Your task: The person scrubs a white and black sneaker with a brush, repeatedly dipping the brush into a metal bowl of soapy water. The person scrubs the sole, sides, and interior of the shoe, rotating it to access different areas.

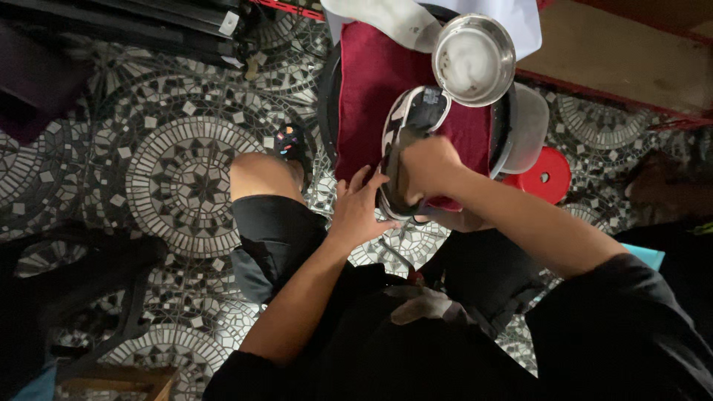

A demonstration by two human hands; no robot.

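Black-and-white patterned sneaker (405, 126) lies on a dark red cloth (368, 82), long axis running away from the person, toe end near the body, heel opening toward the far side. Right hand (427, 167) is clenched over the shoe's near part, grasping it from above; what the fingers press cannot be told. Left hand (360, 208) sits just beside the shoe's left edge, fingers spread and touching it, not closed around anything. Right hand is on the shoe, left slightly nearer the body. Round steel bowl (474, 58) sits just beyond the heel, touching or nearly so. Red cloth drapes over a dark round seat (328, 104). Red plastic stool (546, 174) lies to the right on the black-and-white mosaic floor (178, 178). Bare knee (256, 178) is left of the hands. Nothing blocks either hand.
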